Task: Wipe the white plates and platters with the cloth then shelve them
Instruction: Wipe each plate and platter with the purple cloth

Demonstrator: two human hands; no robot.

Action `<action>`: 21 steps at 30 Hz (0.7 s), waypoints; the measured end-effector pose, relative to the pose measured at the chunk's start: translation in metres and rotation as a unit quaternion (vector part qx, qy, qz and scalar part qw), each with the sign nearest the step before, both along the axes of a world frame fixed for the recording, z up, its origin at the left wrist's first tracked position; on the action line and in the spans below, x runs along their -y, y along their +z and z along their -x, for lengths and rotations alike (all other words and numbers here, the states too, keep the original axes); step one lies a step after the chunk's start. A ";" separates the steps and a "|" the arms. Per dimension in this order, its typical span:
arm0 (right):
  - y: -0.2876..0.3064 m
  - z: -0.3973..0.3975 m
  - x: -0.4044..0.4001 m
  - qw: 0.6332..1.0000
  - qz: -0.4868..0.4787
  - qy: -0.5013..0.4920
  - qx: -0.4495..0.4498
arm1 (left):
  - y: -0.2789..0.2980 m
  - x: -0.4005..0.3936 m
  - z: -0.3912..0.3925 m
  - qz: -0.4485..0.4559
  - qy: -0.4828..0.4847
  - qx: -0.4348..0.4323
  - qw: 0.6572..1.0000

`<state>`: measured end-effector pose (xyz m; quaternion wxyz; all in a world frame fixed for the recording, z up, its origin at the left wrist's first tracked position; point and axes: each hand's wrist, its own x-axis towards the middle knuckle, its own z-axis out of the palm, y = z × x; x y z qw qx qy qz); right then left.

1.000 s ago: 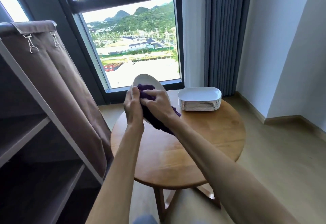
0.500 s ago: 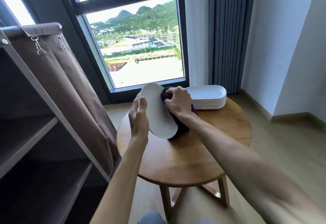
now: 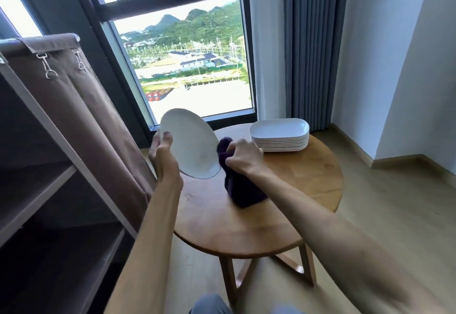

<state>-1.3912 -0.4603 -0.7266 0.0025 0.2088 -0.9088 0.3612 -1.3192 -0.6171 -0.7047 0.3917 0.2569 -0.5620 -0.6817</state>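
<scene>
Above the table [image 3: 259,217], plate [image 3: 191,143] in left hand [image 3: 164,159], cloth [image 3: 237,185] seemingly bunched in right hand [image 3: 243,157].

— What can't be seen here?
— My left hand [image 3: 162,158] hides the plate's [image 3: 190,143] near rim; my right hand [image 3: 243,157] buries the cloth's [image 3: 240,190] top.
— And the edges?
— The shelf unit [image 3: 37,185] runs off the left edge, both my elbows off the bottom.

The round table [image 3: 259,220] stands before the window [image 3: 187,66]. On its far right side sits the stack of platters [image 3: 280,136]. The shelf unit [image 3: 49,178] stands left of the table, the curtain [image 3: 311,47] behind it.
</scene>
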 end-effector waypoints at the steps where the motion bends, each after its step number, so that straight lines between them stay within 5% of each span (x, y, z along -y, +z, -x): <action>1: 0.000 0.007 -0.008 0.998 0.031 -0.047 -0.005 | -0.004 0.002 -0.004 -0.052 0.020 -0.011 0.998; 5: 0.014 0.032 -0.037 0.926 0.310 -0.165 0.138 | -0.014 0.011 -0.016 -0.242 0.004 -0.069 0.968; 8: 0.033 0.034 -0.040 0.879 0.429 -0.117 0.173 | -0.021 0.001 -0.014 -0.268 -0.014 -0.077 0.960; 13: 0.041 0.005 -0.016 0.924 0.307 0.200 0.109 | -0.029 -0.034 0.003 -0.273 0.013 -0.090 0.958; 16: 0.007 0.001 -0.011 0.973 0.211 -0.042 -0.084 | -0.039 -0.045 0.010 -0.254 0.002 -0.142 0.957; 17: -0.006 -0.002 -0.011 0.970 0.191 -0.132 -0.072 | -0.041 -0.049 0.011 -0.246 0.002 -0.156 0.957; 19: -0.025 -0.008 -0.010 0.945 0.259 -0.167 0.106 | -0.045 -0.055 0.013 -0.234 -0.003 -0.178 0.956; 21: -0.032 -0.008 -0.010 0.870 0.388 -0.103 0.287 | -0.049 -0.059 0.014 -0.239 -0.016 -0.189 0.952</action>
